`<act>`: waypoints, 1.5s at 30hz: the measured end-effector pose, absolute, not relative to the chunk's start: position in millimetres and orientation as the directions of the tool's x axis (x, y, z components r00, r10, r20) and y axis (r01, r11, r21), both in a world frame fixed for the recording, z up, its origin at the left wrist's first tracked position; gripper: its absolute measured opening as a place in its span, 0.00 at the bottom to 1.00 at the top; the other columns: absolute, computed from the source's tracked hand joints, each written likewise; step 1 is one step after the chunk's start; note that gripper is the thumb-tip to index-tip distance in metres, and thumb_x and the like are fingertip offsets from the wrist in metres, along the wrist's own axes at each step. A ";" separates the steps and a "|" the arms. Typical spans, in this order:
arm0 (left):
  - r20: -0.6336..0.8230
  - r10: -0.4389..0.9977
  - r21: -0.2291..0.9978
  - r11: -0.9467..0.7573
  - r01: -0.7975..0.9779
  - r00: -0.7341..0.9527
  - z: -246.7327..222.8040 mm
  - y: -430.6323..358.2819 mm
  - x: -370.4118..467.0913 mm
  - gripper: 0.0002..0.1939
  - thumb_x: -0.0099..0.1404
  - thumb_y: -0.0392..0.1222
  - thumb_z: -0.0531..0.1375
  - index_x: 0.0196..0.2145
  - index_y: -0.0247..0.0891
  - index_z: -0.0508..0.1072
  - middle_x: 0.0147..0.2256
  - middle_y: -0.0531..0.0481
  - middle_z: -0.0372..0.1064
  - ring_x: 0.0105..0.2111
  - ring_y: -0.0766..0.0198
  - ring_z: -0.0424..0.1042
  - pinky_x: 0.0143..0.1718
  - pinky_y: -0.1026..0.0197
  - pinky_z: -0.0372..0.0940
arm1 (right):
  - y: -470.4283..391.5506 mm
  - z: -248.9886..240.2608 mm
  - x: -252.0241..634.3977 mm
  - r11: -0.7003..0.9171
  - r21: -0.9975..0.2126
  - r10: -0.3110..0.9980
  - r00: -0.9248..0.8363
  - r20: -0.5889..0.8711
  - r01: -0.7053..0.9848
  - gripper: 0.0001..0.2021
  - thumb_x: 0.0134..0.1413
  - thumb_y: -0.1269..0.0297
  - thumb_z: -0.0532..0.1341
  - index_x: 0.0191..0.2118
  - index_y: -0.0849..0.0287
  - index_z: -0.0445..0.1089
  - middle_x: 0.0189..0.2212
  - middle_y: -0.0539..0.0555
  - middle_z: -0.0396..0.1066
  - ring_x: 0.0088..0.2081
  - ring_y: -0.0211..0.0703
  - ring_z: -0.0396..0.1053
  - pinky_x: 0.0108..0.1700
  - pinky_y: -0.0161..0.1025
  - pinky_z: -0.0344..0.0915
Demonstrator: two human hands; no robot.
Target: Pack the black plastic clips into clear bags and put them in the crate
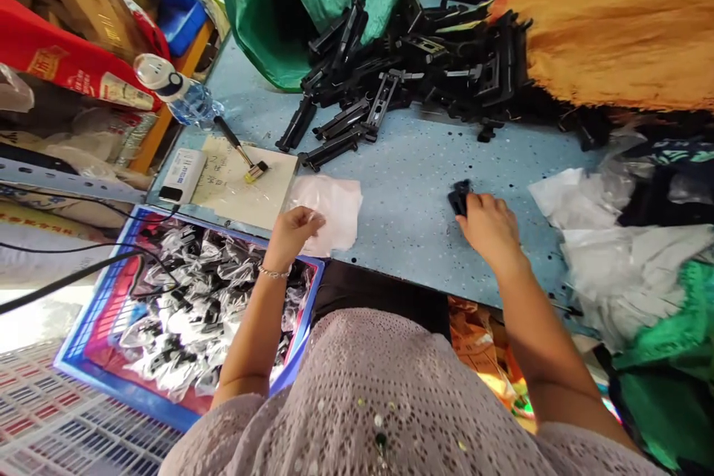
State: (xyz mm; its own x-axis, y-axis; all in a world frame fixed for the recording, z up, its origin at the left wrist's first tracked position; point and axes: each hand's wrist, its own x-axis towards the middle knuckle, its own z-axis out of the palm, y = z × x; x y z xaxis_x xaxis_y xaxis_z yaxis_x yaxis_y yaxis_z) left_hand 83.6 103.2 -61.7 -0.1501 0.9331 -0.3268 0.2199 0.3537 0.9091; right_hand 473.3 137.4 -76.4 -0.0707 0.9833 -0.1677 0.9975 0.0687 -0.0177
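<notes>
Now my right hand [491,227] grips a black part [458,197], jutting forward-left, long axis unclear. My left hand [294,232] curls, hold unclear.

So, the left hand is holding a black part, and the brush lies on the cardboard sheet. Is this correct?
Not the hand: the right hand holds the black part, as the head view shows. The brush does lie on the cardboard sheet.

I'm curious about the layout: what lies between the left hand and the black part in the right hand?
In the head view: pale sheets at the left hand, then speckled blue tabletop to the black part in the right hand.
</notes>
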 end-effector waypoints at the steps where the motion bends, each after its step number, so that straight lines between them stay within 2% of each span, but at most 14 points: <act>1: -0.325 0.936 0.914 0.348 0.208 -0.135 -66.8 107.5 91.2 0.13 0.53 0.49 0.70 0.28 0.36 0.75 0.22 0.55 0.67 0.23 0.69 0.65 0.25 0.65 0.58 | 138.9 -78.0 468.9 0.182 -0.069 0.969 -0.190 -0.155 0.981 0.22 0.64 0.70 0.53 0.62 0.67 0.66 0.57 0.72 0.70 0.58 0.68 0.66 0.56 0.62 0.64; 5: -0.340 0.940 0.933 0.342 0.116 -0.037 -87.7 122.5 120.4 0.13 0.52 0.47 0.69 0.31 0.36 0.75 0.25 0.54 0.69 0.24 0.70 0.65 0.26 0.66 0.60 | 132.9 -78.5 448.7 0.504 -0.339 0.839 -0.543 -0.026 0.795 0.25 0.60 0.79 0.49 0.56 0.56 0.73 0.63 0.58 0.67 0.68 0.60 0.56 0.66 0.65 0.54; 10: -0.327 0.945 0.941 0.326 0.088 -0.004 -102.0 127.5 140.8 0.14 0.52 0.47 0.69 0.33 0.36 0.74 0.25 0.55 0.68 0.24 0.71 0.64 0.26 0.66 0.60 | 119.8 -69.9 392.4 0.422 -0.563 0.887 -0.453 0.094 0.710 0.16 0.69 0.63 0.54 0.56 0.56 0.73 0.56 0.61 0.71 0.59 0.57 0.65 0.59 0.57 0.63; 18: -0.199 0.980 0.980 0.199 -0.025 0.006 -98.8 123.4 133.5 0.22 0.51 0.46 0.71 0.38 0.40 0.65 0.31 0.55 0.67 0.30 0.69 0.69 0.33 0.64 0.67 | 143.3 -80.5 332.5 0.326 -0.569 0.930 -0.365 0.049 0.755 0.12 0.69 0.66 0.53 0.39 0.56 0.74 0.37 0.58 0.78 0.47 0.55 0.68 0.53 0.52 0.59; 21: -0.051 0.998 0.998 0.053 0.047 -0.025 -96.1 118.1 126.1 0.22 0.53 0.45 0.70 0.34 0.41 0.59 0.36 0.52 0.70 0.37 0.66 0.72 0.39 0.61 0.69 | 146.4 -77.7 368.4 0.330 -0.543 0.939 -0.325 0.110 0.772 0.13 0.69 0.66 0.52 0.48 0.55 0.74 0.46 0.60 0.76 0.53 0.58 0.67 0.56 0.55 0.59; 24: -0.007 1.000 0.961 0.015 0.277 -0.029 -94.0 115.8 129.4 0.15 0.61 0.45 0.66 0.34 0.41 0.62 0.38 0.51 0.72 0.37 0.65 0.72 0.41 0.60 0.67 | 145.0 -81.7 416.5 0.278 -0.424 0.947 -0.319 -0.029 0.862 0.21 0.63 0.64 0.58 0.61 0.58 0.67 0.58 0.66 0.68 0.60 0.66 0.61 0.60 0.61 0.58; 26: -0.015 1.000 0.914 0.022 0.406 -0.020 -92.9 118.0 137.7 0.10 0.65 0.45 0.63 0.37 0.41 0.65 0.35 0.52 0.71 0.33 0.66 0.71 0.38 0.61 0.65 | 141.3 -86.8 444.2 0.163 -0.384 0.961 -0.235 -0.148 0.909 0.26 0.59 0.63 0.62 0.62 0.61 0.66 0.58 0.68 0.66 0.60 0.69 0.61 0.58 0.62 0.61; 28: -0.027 0.999 0.883 0.035 0.469 -0.024 -92.6 123.4 149.5 0.08 0.65 0.43 0.62 0.39 0.40 0.67 0.33 0.53 0.71 0.30 0.67 0.69 0.35 0.62 0.64 | 134.1 -88.2 462.5 0.023 -0.481 0.968 -0.140 -0.210 0.877 0.26 0.58 0.62 0.63 0.61 0.61 0.68 0.55 0.67 0.67 0.58 0.67 0.63 0.57 0.61 0.64; 31: -0.036 0.999 0.888 0.044 0.457 -0.028 -95.0 134.7 170.5 0.09 0.63 0.38 0.63 0.41 0.40 0.68 0.35 0.53 0.73 0.30 0.67 0.70 0.34 0.62 0.64 | 117.3 -79.6 464.5 -0.112 -0.831 0.927 -0.243 -0.285 0.545 0.26 0.56 0.54 0.66 0.59 0.54 0.71 0.59 0.62 0.66 0.59 0.60 0.65 0.57 0.56 0.66; 33: -0.013 1.000 0.909 0.013 0.416 -0.003 -98.3 142.0 184.5 0.12 0.60 0.35 0.63 0.42 0.40 0.68 0.37 0.51 0.73 0.32 0.65 0.72 0.37 0.61 0.66 | 106.5 -72.8 448.8 -0.197 -0.953 0.856 -0.434 -0.281 0.229 0.25 0.51 0.51 0.69 0.56 0.50 0.75 0.67 0.57 0.60 0.63 0.57 0.62 0.59 0.52 0.67; 37: 0.001 0.996 0.948 -0.030 0.317 0.091 -104.1 148.5 199.9 0.15 0.57 0.35 0.66 0.42 0.40 0.68 0.37 0.50 0.73 0.36 0.62 0.74 0.41 0.59 0.69 | 102.2 -78.6 407.9 -0.395 -0.913 0.839 -0.447 -0.312 -0.104 0.19 0.47 0.51 0.72 0.45 0.52 0.79 0.67 0.55 0.60 0.59 0.54 0.66 0.46 0.43 0.72; 41: 0.042 0.979 0.969 -0.088 0.231 0.197 -101.7 140.6 187.0 0.15 0.62 0.38 0.64 0.44 0.41 0.64 0.42 0.48 0.73 0.33 0.67 0.73 0.36 0.62 0.69 | 114.9 -100.1 403.6 -0.514 -0.787 0.853 -0.294 -0.430 -0.341 0.16 0.49 0.49 0.71 0.38 0.55 0.77 0.44 0.57 0.76 0.39 0.44 0.72 0.32 0.37 0.67; 44: 0.148 0.930 0.837 -0.299 0.459 0.336 -98.0 133.6 172.5 0.03 0.67 0.34 0.57 0.37 0.39 0.69 0.50 0.43 0.72 0.41 0.63 0.75 0.43 0.59 0.72 | 120.8 -110.2 416.0 -0.536 -0.740 0.844 -0.269 -0.464 -0.405 0.16 0.47 0.50 0.72 0.37 0.56 0.76 0.35 0.55 0.76 0.36 0.43 0.72 0.30 0.36 0.65; 45: 0.147 0.914 0.759 -0.349 0.550 0.377 -97.7 132.5 170.0 0.07 0.67 0.32 0.54 0.36 0.39 0.71 0.52 0.43 0.72 0.43 0.62 0.75 0.45 0.57 0.72 | 121.4 -111.8 419.4 -0.538 -0.737 0.843 -0.262 -0.470 -0.410 0.16 0.47 0.50 0.73 0.37 0.55 0.75 0.35 0.54 0.76 0.36 0.43 0.73 0.30 0.37 0.65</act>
State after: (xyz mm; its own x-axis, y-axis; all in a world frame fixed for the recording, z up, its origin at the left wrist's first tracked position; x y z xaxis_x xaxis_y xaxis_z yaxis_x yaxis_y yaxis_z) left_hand 170.0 132.5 -97.7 0.3772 0.9143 0.1474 0.5500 -0.3492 0.7587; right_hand 419.4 121.4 -111.8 -0.2625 0.8428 -0.4698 -0.4097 -0.5382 -0.7366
